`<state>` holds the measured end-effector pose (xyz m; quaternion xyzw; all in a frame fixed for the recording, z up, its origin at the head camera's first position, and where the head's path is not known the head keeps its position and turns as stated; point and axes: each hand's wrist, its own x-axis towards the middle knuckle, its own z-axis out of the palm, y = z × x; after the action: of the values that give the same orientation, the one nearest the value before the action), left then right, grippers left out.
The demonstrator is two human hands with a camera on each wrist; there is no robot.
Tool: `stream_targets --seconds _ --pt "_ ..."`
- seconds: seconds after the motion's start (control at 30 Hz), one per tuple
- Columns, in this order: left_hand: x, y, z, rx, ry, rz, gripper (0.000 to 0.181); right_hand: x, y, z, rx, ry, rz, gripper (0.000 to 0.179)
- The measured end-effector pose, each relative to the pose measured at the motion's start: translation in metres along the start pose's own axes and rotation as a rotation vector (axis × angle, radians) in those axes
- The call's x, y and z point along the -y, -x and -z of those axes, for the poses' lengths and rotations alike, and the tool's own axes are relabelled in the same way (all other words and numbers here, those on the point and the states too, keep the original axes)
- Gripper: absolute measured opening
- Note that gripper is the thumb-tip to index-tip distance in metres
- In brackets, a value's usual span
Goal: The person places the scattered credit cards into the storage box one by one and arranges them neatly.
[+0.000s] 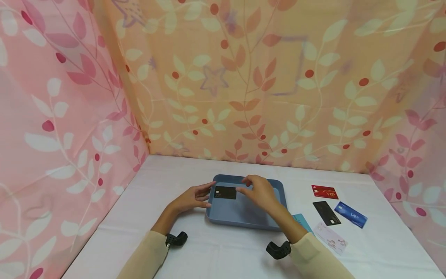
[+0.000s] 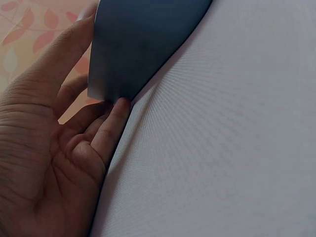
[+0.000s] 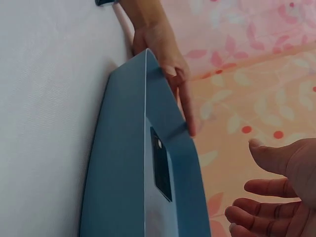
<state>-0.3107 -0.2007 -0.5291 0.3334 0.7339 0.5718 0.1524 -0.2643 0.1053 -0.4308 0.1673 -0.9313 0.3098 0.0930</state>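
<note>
A blue-grey tray (image 1: 244, 222) lies on the white cloth, with a black card (image 1: 225, 192) flat on its floor near the left end. My left hand (image 1: 191, 199) is at the tray's left end; in the left wrist view the fingertips touch the outer wall (image 2: 143, 44) and the thumb reaches up to the rim. Over the tray, just right of the black card, hovers my right hand (image 1: 261, 192), its fingers loosely bent. The right wrist view shows this hand (image 3: 276, 192) apart from the tray and holding nothing.
Right of the tray lie a red VIP card (image 1: 325, 192), another black card (image 1: 326, 213), a blue VIP card (image 1: 350, 214) and a pale patterned card (image 1: 331, 237). A light blue card (image 1: 302, 221) is partly hidden by the right forearm. Patterned curtains (image 1: 244, 97) enclose the table.
</note>
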Motion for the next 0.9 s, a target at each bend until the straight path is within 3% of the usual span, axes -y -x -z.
stream_targets --seconds 0.47,0.9 --pt "-0.002 0.000 0.001 0.002 0.006 -0.008 0.087 -0.009 0.033 0.035 -0.009 -0.033 -0.028 0.032" --pt "0.001 0.000 0.001 0.009 0.029 -0.014 0.088 -0.032 0.057 0.065 -0.031 -0.027 -0.136 0.039"
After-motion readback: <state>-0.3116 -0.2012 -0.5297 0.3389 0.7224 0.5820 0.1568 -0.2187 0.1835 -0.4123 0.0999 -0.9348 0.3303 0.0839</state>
